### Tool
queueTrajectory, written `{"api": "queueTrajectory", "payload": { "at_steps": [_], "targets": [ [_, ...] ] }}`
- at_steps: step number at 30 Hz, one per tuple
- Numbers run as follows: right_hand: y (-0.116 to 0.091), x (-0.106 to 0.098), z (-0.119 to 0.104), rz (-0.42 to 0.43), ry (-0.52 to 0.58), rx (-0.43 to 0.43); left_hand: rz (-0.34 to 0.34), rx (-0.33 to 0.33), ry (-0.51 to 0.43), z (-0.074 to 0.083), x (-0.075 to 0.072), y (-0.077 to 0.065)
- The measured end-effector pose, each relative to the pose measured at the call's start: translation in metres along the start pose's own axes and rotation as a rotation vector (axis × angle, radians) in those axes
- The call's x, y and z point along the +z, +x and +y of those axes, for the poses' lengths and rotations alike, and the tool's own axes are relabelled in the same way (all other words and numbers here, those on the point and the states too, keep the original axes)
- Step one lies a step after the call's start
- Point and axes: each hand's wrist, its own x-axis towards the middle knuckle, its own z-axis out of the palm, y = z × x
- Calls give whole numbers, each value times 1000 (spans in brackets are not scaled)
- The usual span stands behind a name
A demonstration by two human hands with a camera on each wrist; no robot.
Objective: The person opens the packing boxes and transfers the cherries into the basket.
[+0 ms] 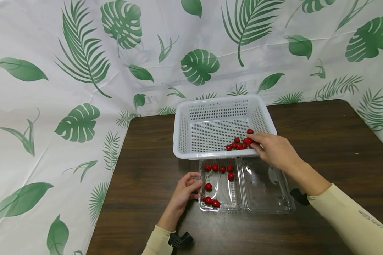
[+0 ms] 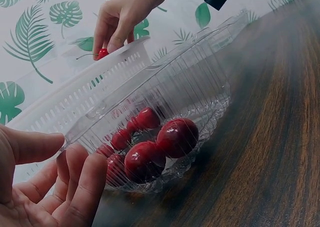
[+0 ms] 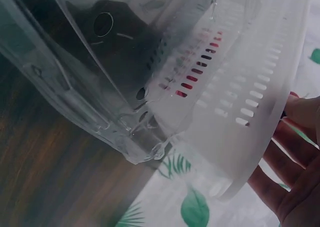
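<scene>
My left hand [image 1: 182, 193] pinches the left rim of a clear plastic clamshell box [image 1: 239, 184] between thumb and fingers. Several red cherries [image 1: 208, 186] lie in the box's left half, along its back and at the front left corner. The open lid [image 1: 263, 191] lies flat on the right. Over the front right of a white basket [image 1: 177, 132], my right hand [image 1: 274, 148] pinches a cherry [image 2: 103, 53], its stem showing in the left wrist view. Beneath the right fingers, more cherries [image 1: 234, 145] sit in the basket's front right part. The right fingertips are partly hidden in the right wrist view.
The basket stands behind the box on a dark wooden table [image 1: 146, 159], its front edge close to the box's back edge. A white curtain with green leaves [image 1: 159, 81] hangs behind and to the left. Each wrist wears a black camera mount [image 1: 180, 240].
</scene>
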Motion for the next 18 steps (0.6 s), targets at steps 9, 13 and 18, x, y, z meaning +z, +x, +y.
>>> {"api": "queueTrajectory", "payload": {
  "at_steps": [9,13,18],
  "targets": [
    [1,-2,1,-70,11,53,-6,14,-4,-3,-1,0],
    [2,-4,2,-97,14,80,-1,10,-3,-3,-1,0],
    [2,-5,2,-106,15,98,5,-2,-5,-2,-1,1]
  ]
}}
